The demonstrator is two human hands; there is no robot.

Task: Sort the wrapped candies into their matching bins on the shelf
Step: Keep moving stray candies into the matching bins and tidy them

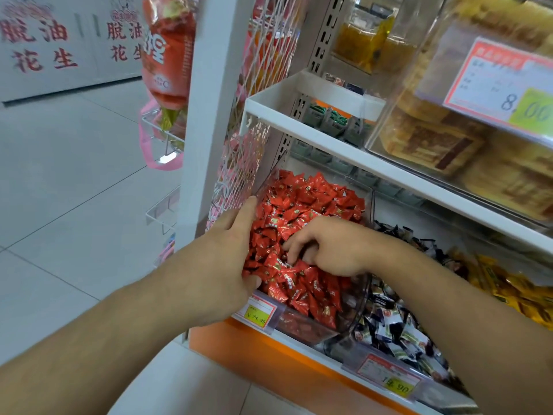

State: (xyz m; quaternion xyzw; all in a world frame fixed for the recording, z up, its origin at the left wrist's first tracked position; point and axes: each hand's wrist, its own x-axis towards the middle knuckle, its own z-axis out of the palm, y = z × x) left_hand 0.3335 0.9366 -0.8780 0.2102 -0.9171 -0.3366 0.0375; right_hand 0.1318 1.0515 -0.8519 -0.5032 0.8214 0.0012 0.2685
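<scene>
Bright even shop light, soft shadows, blurred wall lettering (39, 43) (motion smear), wide-angle bending at edges

There was only one view, from a camera worn on the head. It looked forward and down, turned a little to the right toward the shelf (344, 139), and it was close to the clear bin (353, 322) of red candies (305, 205). The wide lens bent the edges. At the left it showed the floor (74, 190) of the aisle.
</scene>
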